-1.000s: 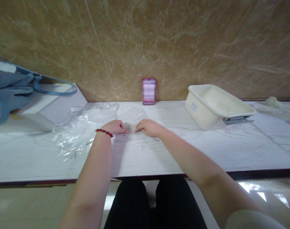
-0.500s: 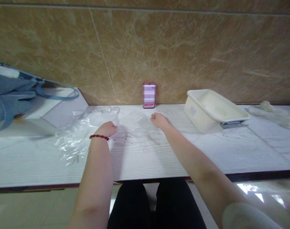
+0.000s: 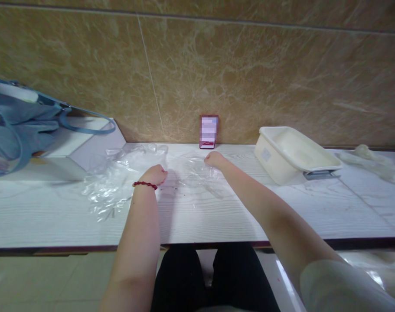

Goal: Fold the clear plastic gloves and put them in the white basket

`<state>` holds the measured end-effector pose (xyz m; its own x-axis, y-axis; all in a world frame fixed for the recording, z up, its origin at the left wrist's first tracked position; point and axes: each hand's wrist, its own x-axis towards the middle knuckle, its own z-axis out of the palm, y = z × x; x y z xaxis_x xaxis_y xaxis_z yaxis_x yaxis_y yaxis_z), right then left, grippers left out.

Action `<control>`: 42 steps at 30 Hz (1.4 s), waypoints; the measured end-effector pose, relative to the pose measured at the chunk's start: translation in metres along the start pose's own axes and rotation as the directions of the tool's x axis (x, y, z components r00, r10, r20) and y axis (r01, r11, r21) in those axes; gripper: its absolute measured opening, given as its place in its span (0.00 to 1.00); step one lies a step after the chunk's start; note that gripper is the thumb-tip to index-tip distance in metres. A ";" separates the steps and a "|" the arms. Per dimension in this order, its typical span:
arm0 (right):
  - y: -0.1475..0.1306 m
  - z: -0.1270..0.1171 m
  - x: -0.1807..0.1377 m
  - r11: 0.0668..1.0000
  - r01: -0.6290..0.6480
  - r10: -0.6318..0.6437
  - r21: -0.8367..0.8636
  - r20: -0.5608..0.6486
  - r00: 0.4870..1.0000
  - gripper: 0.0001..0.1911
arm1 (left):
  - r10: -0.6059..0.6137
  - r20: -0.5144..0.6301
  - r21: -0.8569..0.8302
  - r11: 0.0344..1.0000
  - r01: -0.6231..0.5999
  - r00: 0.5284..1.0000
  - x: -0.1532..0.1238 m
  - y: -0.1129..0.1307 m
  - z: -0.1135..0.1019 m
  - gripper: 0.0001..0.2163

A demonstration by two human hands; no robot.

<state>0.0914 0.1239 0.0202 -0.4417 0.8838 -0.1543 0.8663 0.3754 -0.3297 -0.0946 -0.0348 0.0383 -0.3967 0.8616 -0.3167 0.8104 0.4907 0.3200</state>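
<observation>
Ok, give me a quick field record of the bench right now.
left hand: curled on thin clear plastic film, grip unclear
right hand: curled on film's far edge
surface: white wood-grain table
right of hands: cream rectangular plastic tub
left: blue fabric bag
at wall: small pink upright card

The bench [image 3: 282, 208] is white with a faint grey wood grain, and its front edge is a dark brown. The wall [image 3: 249, 73] behind it is tan-brown marble, streaked with pale veins and crossed by thin light seams. The plastic sheet [image 3: 112, 186] is clear with white glints. The bracelet [image 3: 145, 185] is of dark red beads. The tub [image 3: 295, 151] is cream, the bag [image 3: 24, 125] a faded denim blue, the small card [image 3: 209, 131] pink and lilac above a dark red foot. The trousers [image 3: 217, 277] are black.
</observation>
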 end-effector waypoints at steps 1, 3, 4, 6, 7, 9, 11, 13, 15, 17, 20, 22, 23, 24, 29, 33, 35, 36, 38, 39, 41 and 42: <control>0.001 -0.002 -0.003 1.000 -0.001 0.001 0.014 -0.008 1.000 0.10 | 0.000 0.000 -0.021 1.000 0.000 1.000 0.002 0.000 0.002 0.11; 0.003 -0.005 -0.007 0.999 -0.001 0.002 0.050 -0.014 1.000 0.10 | -0.002 -0.012 -0.076 0.997 0.001 1.000 0.006 0.003 0.007 0.11; 0.004 -0.006 -0.009 0.997 0.000 0.001 0.072 -0.015 1.000 0.10 | -0.005 -0.033 -0.110 0.994 0.001 0.999 0.009 0.005 0.010 0.10; 0.006 -0.007 -0.011 0.993 0.007 -0.005 0.119 -0.015 1.000 0.09 | -0.022 -0.110 -0.182 0.983 0.002 0.994 0.015 0.010 0.016 0.10; 0.006 -0.007 -0.010 0.991 0.014 -0.012 0.135 -0.018 1.000 0.09 | -0.032 -0.162 -0.210 0.978 -0.003 0.986 0.018 0.012 0.019 0.11; 0.006 -0.006 -0.008 0.977 0.011 -0.006 0.212 -0.025 1.000 0.09 | -0.036 -0.275 -0.234 0.972 -0.031 0.961 0.023 0.017 0.024 0.14; 0.007 -0.004 -0.004 0.949 -0.006 0.014 0.314 -0.022 1.000 0.11 | -0.017 -0.389 -0.209 0.975 -0.070 0.921 0.028 0.019 0.025 0.15; 0.007 -0.002 0.002 0.911 -0.025 0.028 0.412 0.000 1.000 0.16 | 0.004 -0.497 -0.140 0.986 -0.085 0.868 0.033 0.018 0.025 0.15; 0.009 0.000 0.007 0.881 -0.041 0.024 0.471 0.040 0.999 0.21 | 0.033 -0.578 -0.042 0.997 -0.070 0.816 0.039 0.016 0.026 0.17; 0.011 0.002 0.012 0.853 -0.052 0.014 0.519 0.078 0.997 0.22 | 0.065 -0.597 0.049 0.998 -0.044 0.799 0.045 0.015 0.028 0.18; 0.014 0.004 0.018 0.847 -0.043 -0.006 0.529 0.090 0.996 0.18 | 0.097 -0.530 0.128 0.991 -0.034 0.843 0.052 0.016 0.034 0.18; 0.017 0.005 0.020 0.860 -0.029 -0.020 0.509 0.089 0.996 0.16 | 0.118 -0.500 0.144 0.988 -0.052 0.858 0.053 0.019 0.037 0.16; 0.018 0.005 0.021 0.868 -0.021 -0.026 0.497 0.089 0.996 0.16 | 0.130 -0.500 0.148 0.987 -0.063 0.856 0.053 0.020 0.037 0.15; 0.019 0.004 0.021 0.875 -0.011 -0.036 0.484 0.087 0.996 0.15 | 0.140 -0.504 0.152 0.986 -0.072 0.852 0.052 0.021 0.037 0.14; 0.024 -0.002 0.019 0.895 0.094 -0.176 0.436 0.152 0.973 0.11 | 0.154 -0.510 0.154 0.984 -0.086 0.846 0.048 0.026 0.032 0.12; 0.027 -0.006 0.015 0.889 0.133 -0.234 0.438 0.186 0.954 0.11 | 0.208 -0.546 0.097 0.978 -0.185 0.812 0.045 0.028 0.029 0.11; 0.027 -0.005 0.014 0.889 0.156 -0.245 0.431 0.160 0.956 0.10 | 0.259 -0.554 0.064 0.961 -0.270 0.791 0.044 0.029 0.028 0.11; 0.027 -0.004 0.014 0.889 0.159 -0.240 0.429 0.140 0.961 0.09 | 0.275 -0.557 0.043 0.952 -0.304 0.784 0.043 0.030 0.028 0.10; 0.025 -0.003 0.014 0.887 0.144 -0.215 0.438 0.118 0.969 0.09 | 0.291 -0.560 -0.012 0.933 -0.359 0.776 0.041 0.030 0.027 0.10; 0.023 -0.003 0.014 0.884 0.134 -0.205 0.448 0.113 0.972 0.09 | 0.297 -0.559 -0.046 0.921 -0.387 0.774 0.041 0.030 0.027 0.09; 0.019 -0.004 0.013 0.879 0.122 -0.191 0.461 0.107 0.976 0.10 | 0.306 -0.555 -0.130 0.887 -0.444 0.774 0.042 0.030 0.029 0.10; 0.016 -0.005 0.013 0.881 0.120 -0.187 0.457 0.105 0.977 0.10 | 0.303 -0.551 -0.179 0.867 -0.465 0.777 0.043 0.029 0.030 0.10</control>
<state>0.1008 0.1425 0.0178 -0.6179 0.7638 -0.1867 0.6039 0.3090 -0.7347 -0.0755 0.0131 0.0073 -0.3002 0.8901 0.3429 0.8097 0.0477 0.5849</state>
